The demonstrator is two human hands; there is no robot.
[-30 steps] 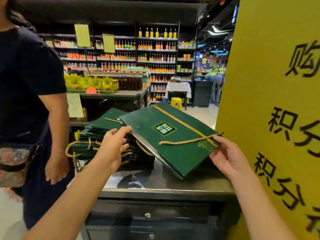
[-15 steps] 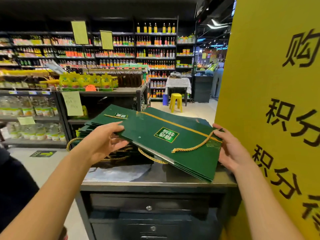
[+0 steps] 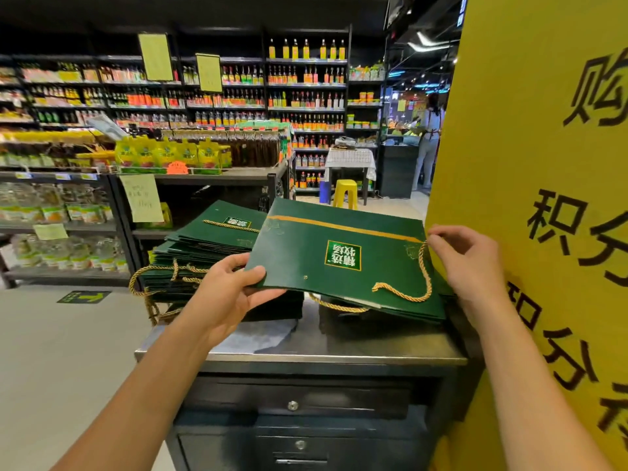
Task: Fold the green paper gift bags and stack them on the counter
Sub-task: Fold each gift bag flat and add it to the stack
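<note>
A flat green paper gift bag [image 3: 343, 253] with a gold stripe, a white label and gold rope handles lies on top of a few more bags on the right of the steel counter [image 3: 306, 348]. My left hand [image 3: 234, 290] grips its near left corner, thumb on top. My right hand [image 3: 469, 266] pinches its right edge near the rope handle. A taller stack of folded green bags [image 3: 204, 246] sits on the counter's left, with rope handles hanging off its front.
A big yellow board with black characters [image 3: 543, 198] stands close on the right. Dark drawers [image 3: 295, 406] are under the counter. Shop shelves with bottles [image 3: 299, 96] fill the back; a yellow stool [image 3: 345, 192] and a person [image 3: 430, 141] are far off.
The top bag has turned flatter and squarer to me, with its label now facing me. My left hand has shifted from the left stack to the bag's corner. The person on the left has gone from view.
</note>
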